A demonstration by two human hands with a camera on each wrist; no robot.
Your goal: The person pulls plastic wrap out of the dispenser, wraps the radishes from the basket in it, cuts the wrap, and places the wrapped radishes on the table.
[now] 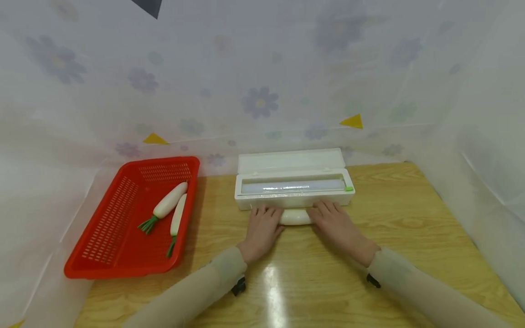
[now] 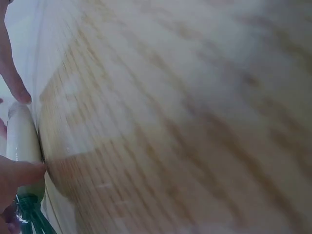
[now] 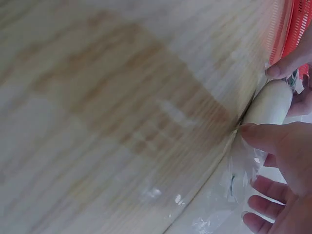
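A white radish (image 1: 295,217) with green stalks lies crosswise on the table, close in front of a white cling film box (image 1: 295,200). My left hand (image 1: 263,231) holds its stalk end; in the left wrist view the thumb (image 2: 27,173) lies across it above the green stalks (image 2: 31,217). My right hand (image 1: 338,231) holds the other end, thumb on the near side and fingers on the far side. Clear cling film (image 3: 229,185) shows around that end in the right wrist view. The box lid stands open, with a film roll (image 1: 293,186) inside.
At the left, a red plastic basket (image 1: 123,272) holds two more white radishes (image 1: 170,200) with green stalks. A bright green tab (image 1: 348,188) sits at the box's right end. Flower-patterned sheeting (image 1: 262,68) hangs behind the wooden table (image 1: 410,255) and at its sides.
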